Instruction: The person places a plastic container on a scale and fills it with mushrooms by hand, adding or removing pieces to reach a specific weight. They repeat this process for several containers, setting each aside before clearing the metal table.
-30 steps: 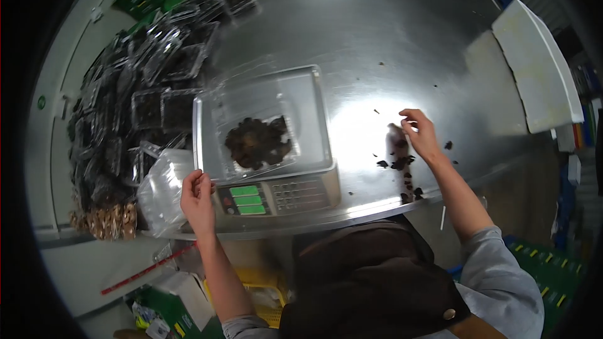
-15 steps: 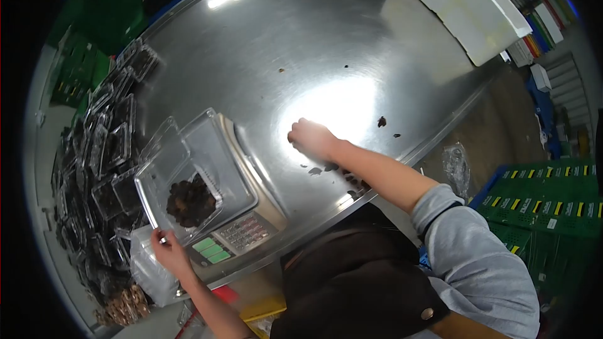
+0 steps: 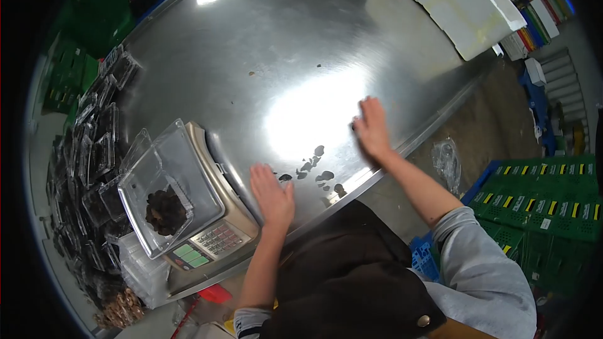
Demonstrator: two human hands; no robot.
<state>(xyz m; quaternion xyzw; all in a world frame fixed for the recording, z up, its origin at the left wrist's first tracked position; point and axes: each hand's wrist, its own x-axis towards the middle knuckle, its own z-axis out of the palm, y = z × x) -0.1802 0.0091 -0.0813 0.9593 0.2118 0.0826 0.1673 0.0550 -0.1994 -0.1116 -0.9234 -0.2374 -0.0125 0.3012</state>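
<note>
My left hand [image 3: 271, 193] lies flat and open on the steel table [image 3: 276, 44], just right of the scale [image 3: 213, 226]. My right hand [image 3: 372, 129] is also flat, fingers spread, near the table's front edge. Between the two hands lie several dark dried pieces [image 3: 314, 169] scattered on the metal. A clear plastic clamshell box [image 3: 160, 188] with a dark clump inside sits on the scale's pan. Neither hand holds anything.
Many filled clear boxes [image 3: 94, 150] are stacked along the left side. A stack of empty clear boxes [image 3: 141, 270] stands by the scale. White foam slabs [image 3: 458, 0] lie at the far right. Green crates [image 3: 546, 194] stand on the floor.
My left hand left the clamshell box by the scale and came down on the table. My right hand slid right toward the table edge. The view has shifted.
</note>
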